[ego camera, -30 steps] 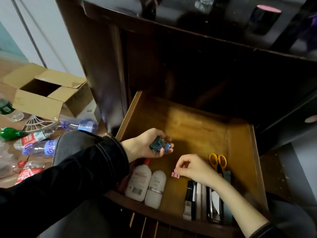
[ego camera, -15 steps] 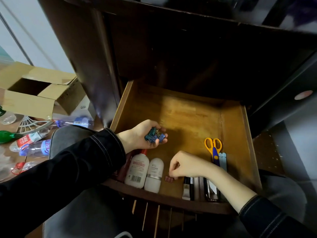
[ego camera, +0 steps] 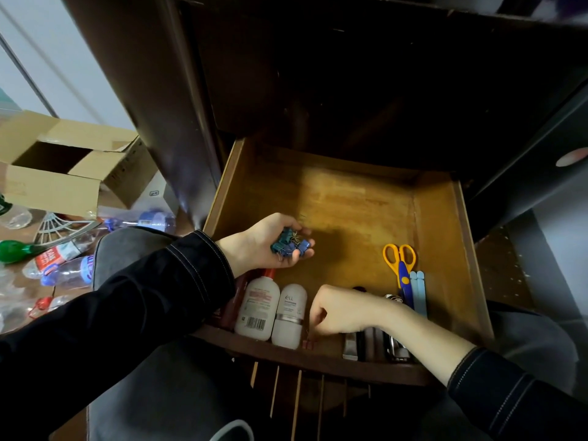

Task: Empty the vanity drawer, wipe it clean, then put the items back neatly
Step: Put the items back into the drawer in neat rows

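Note:
The wooden drawer [ego camera: 350, 198] is pulled out of the dark vanity. My left hand [ego camera: 264, 241] hovers over its left side, palm up, fingers curled round a bunch of blue binder clips [ego camera: 291, 244]. My right hand [ego camera: 337, 310] is low at the drawer's front edge, fingertips pinching a small pink clip [ego camera: 309, 344] against the floor of the drawer. Two white bottles [ego camera: 272, 308] lie side by side at the front left. Yellow-handled scissors [ego camera: 400, 264] and pale blue sticks [ego camera: 418, 291] lie at the right.
Dark and metal tools [ego camera: 375, 345] lie along the front edge under my right wrist. On the floor to the left stand an open cardboard box [ego camera: 63, 167] and several plastic bottles [ego camera: 63, 265]. The drawer's back half is bare wood.
My right hand carried the pink clip down from mid-drawer to the front edge beside the white bottles. My left hand stayed put with the blue clips. The camera tilted downward.

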`<action>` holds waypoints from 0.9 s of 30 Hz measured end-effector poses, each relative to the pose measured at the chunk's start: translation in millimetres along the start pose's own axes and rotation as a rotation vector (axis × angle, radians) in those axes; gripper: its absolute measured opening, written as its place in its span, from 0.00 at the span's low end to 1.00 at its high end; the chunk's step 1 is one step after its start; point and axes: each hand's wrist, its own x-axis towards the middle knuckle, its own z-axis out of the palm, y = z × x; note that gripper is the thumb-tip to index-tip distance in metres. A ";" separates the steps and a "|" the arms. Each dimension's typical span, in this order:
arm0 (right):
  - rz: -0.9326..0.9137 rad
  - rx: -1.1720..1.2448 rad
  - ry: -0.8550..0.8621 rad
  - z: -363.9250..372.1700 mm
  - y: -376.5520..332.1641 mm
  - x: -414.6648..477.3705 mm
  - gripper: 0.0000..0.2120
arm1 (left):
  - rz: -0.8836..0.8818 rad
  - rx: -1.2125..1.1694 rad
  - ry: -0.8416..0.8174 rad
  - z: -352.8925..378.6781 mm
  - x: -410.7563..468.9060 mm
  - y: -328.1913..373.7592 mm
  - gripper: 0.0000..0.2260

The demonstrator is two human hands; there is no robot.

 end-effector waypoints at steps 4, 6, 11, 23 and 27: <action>0.009 -0.022 -0.057 2.1 1.1 0.5 0.14 | -0.004 -0.061 0.014 2.2 -0.3 -0.3 0.07; 0.000 -0.021 -0.072 2.1 1.4 0.4 0.11 | -0.007 -0.103 0.012 3.1 -0.7 -0.8 0.08; 0.080 0.117 0.112 -20.3 13.4 -9.1 0.14 | -0.025 -0.162 0.010 5.7 -2.8 -2.4 0.07; 0.030 0.171 0.840 -40.1 22.2 -5.8 0.08 | -0.156 -0.127 -0.040 34.3 1.5 -12.4 0.08; 0.029 0.167 0.852 -41.3 25.6 -6.5 0.07 | -0.148 -0.139 -0.001 40.9 5.5 -11.3 0.07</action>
